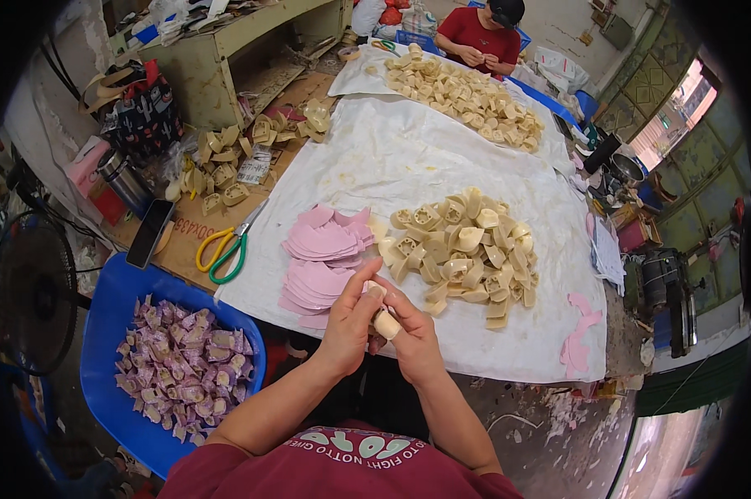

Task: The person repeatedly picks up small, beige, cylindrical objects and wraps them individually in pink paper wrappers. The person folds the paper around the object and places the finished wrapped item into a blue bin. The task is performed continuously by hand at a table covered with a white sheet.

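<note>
White cloth covers the tabletop [409, 158]; both hands, left hand [350, 320] and right hand [413, 337], pinch 1 cream moulded piece [385, 323], seemingly plastic, beside pink paper sheets [321, 258].

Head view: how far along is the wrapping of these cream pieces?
Done: a blue tub beside the table holds many pink-wrapped pieces. In hand: the left hand and right hand together hold one cream piece. Left: a large pile of bare cream pieces and a stack of pink wrappers lie on the white sheet.
</note>
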`<state>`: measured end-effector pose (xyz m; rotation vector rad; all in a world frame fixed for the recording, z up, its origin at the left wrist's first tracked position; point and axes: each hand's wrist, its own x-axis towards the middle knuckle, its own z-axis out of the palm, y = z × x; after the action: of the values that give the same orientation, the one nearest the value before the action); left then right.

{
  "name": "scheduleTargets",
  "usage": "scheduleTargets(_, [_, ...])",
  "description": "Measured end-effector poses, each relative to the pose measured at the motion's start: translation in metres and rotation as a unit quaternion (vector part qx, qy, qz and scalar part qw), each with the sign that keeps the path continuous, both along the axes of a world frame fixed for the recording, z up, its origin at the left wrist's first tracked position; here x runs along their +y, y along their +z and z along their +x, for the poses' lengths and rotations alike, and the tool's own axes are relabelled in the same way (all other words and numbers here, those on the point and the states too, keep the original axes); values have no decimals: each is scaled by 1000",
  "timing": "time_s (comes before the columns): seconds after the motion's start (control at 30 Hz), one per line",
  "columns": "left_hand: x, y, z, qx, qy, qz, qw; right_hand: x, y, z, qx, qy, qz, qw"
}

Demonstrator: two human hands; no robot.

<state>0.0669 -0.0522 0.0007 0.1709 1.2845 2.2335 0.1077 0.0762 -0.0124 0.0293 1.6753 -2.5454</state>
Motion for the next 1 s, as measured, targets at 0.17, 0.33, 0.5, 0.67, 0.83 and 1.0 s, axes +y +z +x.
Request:
scheduleTargets(0.17, [-4, 4, -1, -73, -32, 84, 993, 9, 0, -3, 99, 1, 131, 986])
scheduleTargets(0.33, [-7, 7, 5, -25, -73, 107, 991, 23, -6, -4, 155, 18, 233, 960])
scheduleTargets(0.5, [-10, 22, 11, -66, -117, 221, 966, 23, 29, 4, 32, 30, 65, 997])
scheduleTargets(0.67, [-8, 4, 8, -8, -124, 214, 969, 10, 17, 6, 55, -14, -59, 997])
scheduleTargets(0.83, [-7, -1, 10, 51, -98, 186, 976, 15, 19, 1, 50, 20, -74, 996])
scheduleTargets(1.0, [-11, -7, 5, 152, -98, 94, 979, 7, 12, 2, -1, -36, -83, 996])
